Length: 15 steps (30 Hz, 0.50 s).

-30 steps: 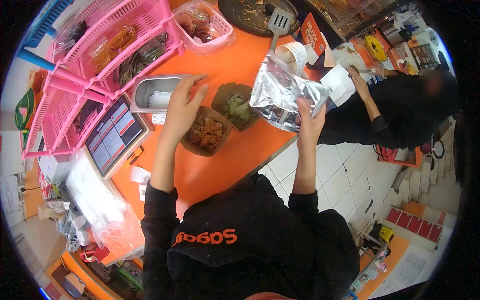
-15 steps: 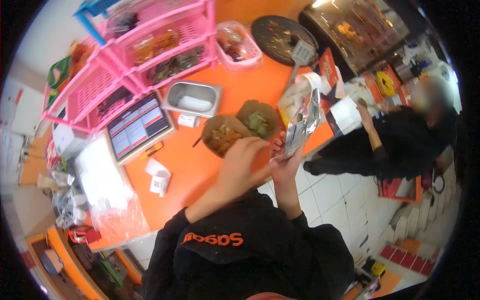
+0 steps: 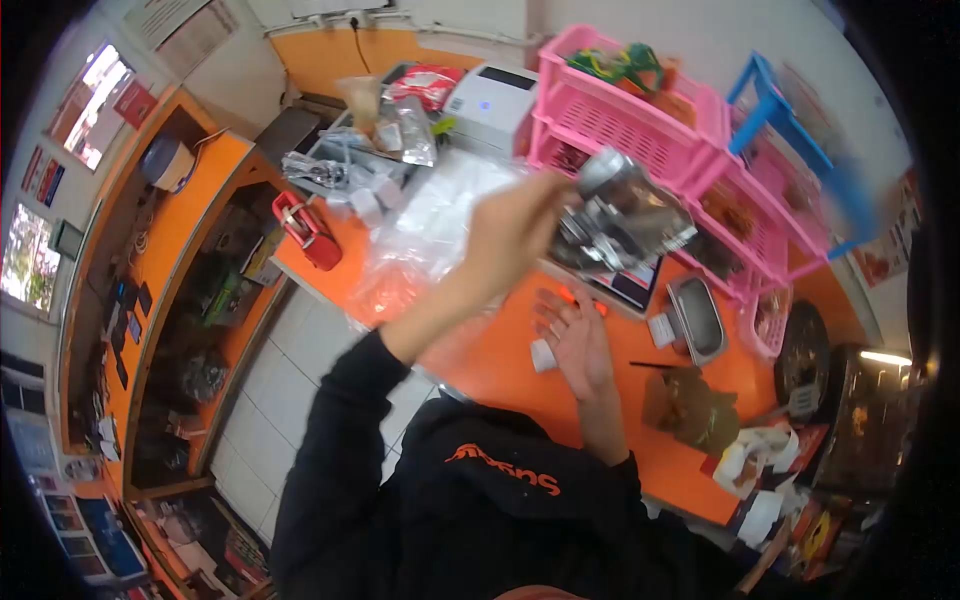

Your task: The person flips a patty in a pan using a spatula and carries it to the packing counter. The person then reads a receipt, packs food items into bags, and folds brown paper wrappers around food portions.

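Note:
My left hand (image 3: 512, 232) is raised over the counter, its fingers closed on the top of a silver foil pouch (image 3: 632, 222). The pouch hangs to the right of that hand and covers much of the tablet (image 3: 632, 288) behind it. Below the pouch, my right hand (image 3: 580, 345) is palm up with its fingers apart, holding nothing. A small white paper slip (image 3: 543, 355) lies beside its fingers. Two brown paper food containers (image 3: 690, 405) stand close together further right; their contents are blurred.
Pink baskets (image 3: 640, 135) stand at the back, near a white printer (image 3: 492, 105). Clear plastic bags (image 3: 440, 225) and a red case (image 3: 308, 232) lie left. A metal tray (image 3: 700, 318) sits right. Another person's hand (image 3: 768, 560) shows at lower right.
The view has swung left. The foil pouch has passed from my right hand to my left and moved up and left over the counter. My right hand has opened.

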Each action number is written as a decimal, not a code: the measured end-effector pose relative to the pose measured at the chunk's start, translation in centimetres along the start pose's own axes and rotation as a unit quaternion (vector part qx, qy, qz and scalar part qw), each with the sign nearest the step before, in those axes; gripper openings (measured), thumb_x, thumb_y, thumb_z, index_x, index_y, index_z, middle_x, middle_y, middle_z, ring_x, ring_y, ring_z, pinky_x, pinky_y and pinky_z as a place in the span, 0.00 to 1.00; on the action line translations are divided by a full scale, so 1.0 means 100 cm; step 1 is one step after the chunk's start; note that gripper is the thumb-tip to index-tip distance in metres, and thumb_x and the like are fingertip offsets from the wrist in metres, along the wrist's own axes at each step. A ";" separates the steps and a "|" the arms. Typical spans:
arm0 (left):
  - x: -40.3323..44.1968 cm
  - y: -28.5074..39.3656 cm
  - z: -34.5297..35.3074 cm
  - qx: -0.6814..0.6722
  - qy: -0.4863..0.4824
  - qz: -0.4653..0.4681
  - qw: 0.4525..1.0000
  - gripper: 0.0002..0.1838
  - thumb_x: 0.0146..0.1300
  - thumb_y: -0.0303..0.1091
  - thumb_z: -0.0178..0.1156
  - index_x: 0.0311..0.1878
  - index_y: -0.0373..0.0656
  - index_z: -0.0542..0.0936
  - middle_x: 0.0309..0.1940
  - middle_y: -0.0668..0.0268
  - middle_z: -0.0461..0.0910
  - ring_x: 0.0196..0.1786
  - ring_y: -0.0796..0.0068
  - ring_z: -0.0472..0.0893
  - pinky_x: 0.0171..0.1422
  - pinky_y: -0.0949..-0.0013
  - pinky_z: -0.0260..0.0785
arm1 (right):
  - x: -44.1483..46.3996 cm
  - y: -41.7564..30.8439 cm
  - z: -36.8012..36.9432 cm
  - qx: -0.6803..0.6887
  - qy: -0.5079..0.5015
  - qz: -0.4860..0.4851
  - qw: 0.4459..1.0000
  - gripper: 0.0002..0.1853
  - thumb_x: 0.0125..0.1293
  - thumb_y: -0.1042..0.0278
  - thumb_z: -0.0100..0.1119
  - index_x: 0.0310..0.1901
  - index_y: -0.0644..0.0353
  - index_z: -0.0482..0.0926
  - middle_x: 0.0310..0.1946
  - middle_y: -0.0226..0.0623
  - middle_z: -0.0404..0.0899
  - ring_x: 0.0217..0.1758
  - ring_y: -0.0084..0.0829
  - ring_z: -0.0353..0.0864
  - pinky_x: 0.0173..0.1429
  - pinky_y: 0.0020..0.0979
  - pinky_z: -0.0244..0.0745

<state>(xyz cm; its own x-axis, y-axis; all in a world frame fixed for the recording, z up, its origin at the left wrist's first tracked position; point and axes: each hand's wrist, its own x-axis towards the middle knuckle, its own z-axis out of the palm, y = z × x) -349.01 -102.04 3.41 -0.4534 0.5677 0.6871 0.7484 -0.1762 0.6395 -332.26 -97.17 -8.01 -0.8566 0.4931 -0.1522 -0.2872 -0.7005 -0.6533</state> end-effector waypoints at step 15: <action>0.172 -0.305 -0.295 0.380 -0.192 0.128 0.896 0.14 0.59 0.26 0.52 0.49 0.42 0.73 0.38 0.52 0.78 0.45 0.50 0.77 0.48 0.56 0.69 | 0.027 0.044 0.019 -0.101 0.202 -0.077 0.971 0.22 0.72 0.53 0.40 0.62 0.56 0.62 0.42 0.38 0.76 0.48 0.27 0.73 0.52 0.29 0.68</action>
<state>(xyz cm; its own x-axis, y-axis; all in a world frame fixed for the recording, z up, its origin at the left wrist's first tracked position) -393.86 -110.63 5.90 -0.1297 0.8477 0.5144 0.9835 0.1760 -0.0420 -336.61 -99.95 -9.92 -0.5610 0.7744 -0.2926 -0.2736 -0.5070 -0.8173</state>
